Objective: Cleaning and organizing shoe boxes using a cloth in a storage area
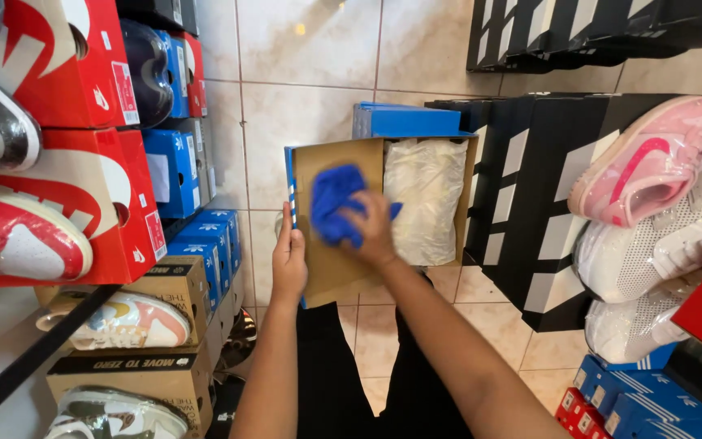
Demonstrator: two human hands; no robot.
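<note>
Your right hand [374, 229] has its grip closed on a bunched blue cloth [336, 203], pressed against the brown inside of the open shoebox lid [327, 268], near the lid's upper edge. Your left hand [289, 262] clasps the lid's left edge, fingers wrapped, steadying the blue shoebox [406, 122] above the tiled floor [302, 97]. Wrapped white shoes [426, 199] sit inside the box. Judging by the cloth's position, wiping covers the upper part; the lower lid looks untouched.

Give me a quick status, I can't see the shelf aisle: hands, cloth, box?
Left hand steadies the open shoebox lid. Right hand presses a blue cloth onto its inside. Wrapped shoes sit in the box; nothing blocking.
</note>
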